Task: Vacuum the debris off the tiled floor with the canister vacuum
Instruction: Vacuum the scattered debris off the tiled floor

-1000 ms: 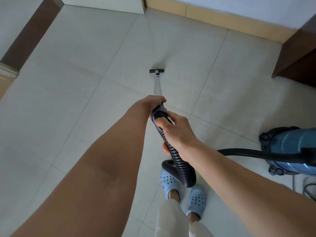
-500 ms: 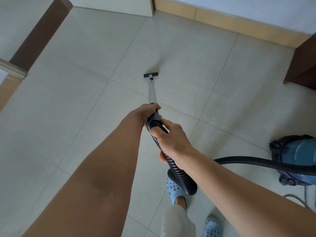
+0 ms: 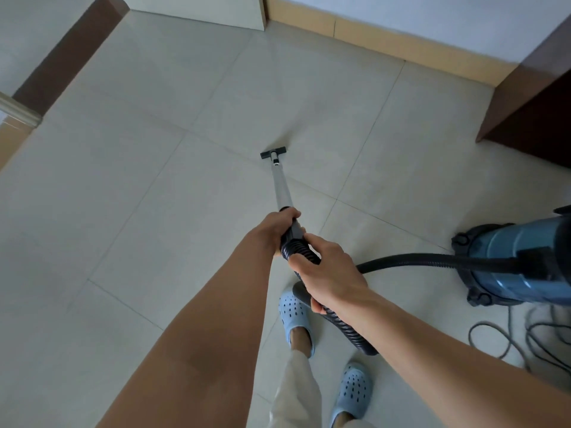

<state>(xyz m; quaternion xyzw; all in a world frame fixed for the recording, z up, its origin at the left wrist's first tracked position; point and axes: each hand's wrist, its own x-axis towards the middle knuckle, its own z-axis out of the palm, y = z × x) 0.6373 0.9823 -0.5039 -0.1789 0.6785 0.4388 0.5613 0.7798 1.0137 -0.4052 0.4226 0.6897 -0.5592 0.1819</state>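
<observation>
The blue canister vacuum [image 3: 519,261] stands on the pale tiled floor [image 3: 129,217] at the right. Its black ribbed hose [image 3: 411,260] runs left to the silver wand [image 3: 281,186], which ends in a small black nozzle [image 3: 273,152] flat on a tile joint. My left hand [image 3: 279,227] grips the wand's black upper end. Just behind it, my right hand [image 3: 327,273] grips the ribbed hose cuff, and the hose loops down below it. No debris is plain to see on the tiles.
A dark wooden cabinet [image 3: 534,100] stands at the far right against a wall with a tan skirting [image 3: 370,41]. A brown threshold strip [image 3: 71,54] runs along the far left. A grey power cord [image 3: 506,338] lies coiled near the canister. My feet wear light blue clogs [image 3: 293,316].
The wand and nozzle have drawn back toward me and a little left across the tile. My feet have stepped, and the canister has come further into view at the right.
</observation>
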